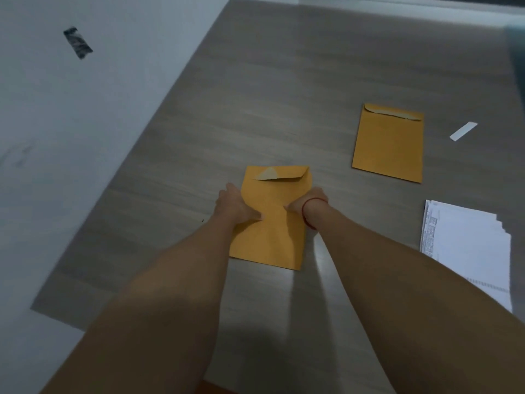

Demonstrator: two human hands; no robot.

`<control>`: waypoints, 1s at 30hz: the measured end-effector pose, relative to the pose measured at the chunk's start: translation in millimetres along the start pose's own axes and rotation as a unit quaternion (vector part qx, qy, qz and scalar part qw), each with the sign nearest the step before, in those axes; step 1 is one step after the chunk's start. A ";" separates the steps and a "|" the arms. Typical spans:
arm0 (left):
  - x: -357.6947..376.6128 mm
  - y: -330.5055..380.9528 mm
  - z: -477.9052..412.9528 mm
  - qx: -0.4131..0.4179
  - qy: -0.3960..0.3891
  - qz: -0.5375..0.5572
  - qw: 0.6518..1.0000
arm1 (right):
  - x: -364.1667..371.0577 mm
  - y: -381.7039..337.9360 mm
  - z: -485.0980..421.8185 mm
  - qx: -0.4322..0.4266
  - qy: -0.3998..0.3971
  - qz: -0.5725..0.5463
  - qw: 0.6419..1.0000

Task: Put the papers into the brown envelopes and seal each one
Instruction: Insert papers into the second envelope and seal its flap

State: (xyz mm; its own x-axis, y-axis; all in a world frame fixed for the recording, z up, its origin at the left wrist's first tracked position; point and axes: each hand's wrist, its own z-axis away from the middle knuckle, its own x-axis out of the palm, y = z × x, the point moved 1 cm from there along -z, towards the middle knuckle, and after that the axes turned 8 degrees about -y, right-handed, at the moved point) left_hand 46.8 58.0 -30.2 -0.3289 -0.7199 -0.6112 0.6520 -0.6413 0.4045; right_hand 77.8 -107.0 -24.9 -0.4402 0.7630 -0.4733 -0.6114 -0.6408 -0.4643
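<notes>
Single view only: head-worn wide-angle camera, above near edge of surface [284, 81], facing forward and down. View rolled: surface edge runs diagonal, 7 to 1 o'clock. Near range: both forearms enter from 6 o'clock, hands reach frame centre. Wall [85, 109] fills 9–11 o'clock side. Paper stack [468, 245] cut by frame edge at 3–4 o'clock. Blur at frame edges. No second view, so no overlap.

near envelope [272, 223] and far right envelope [387, 143]: matt brown paper. the table [284, 81] is grey wood-grain with a slight sheen. white printed paper sheets [468, 245] at right.
</notes>
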 end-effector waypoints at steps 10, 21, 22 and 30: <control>25.1 32.1 23.2 0.034 0.094 -0.086 0.991 | -26.8 15.9 21.8 -0.079 -0.066 -0.059 0.993; 30.1 42.1 40.5 0.031 0.109 -0.098 0.989 | -47.1 36.5 29.2 -0.098 0.008 -0.149 0.984; 32.7 45.5 42.6 0.042 0.112 -0.088 0.989 | -53.6 40.7 30.2 -0.092 -0.006 -0.176 0.980; 106.1 118.5 71.3 0.175 0.054 0.091 0.979 | -129.1 109.1 37.4 -0.081 0.024 -0.216 0.973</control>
State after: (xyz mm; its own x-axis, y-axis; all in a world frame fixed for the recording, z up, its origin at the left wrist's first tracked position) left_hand 40.4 -113.3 1.4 -0.1424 -0.8104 -0.5683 0.4121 -0.5706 0.7103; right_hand 43.3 -272.3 13.5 -0.1323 0.9614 -0.2412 -0.6191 -0.2701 -0.7374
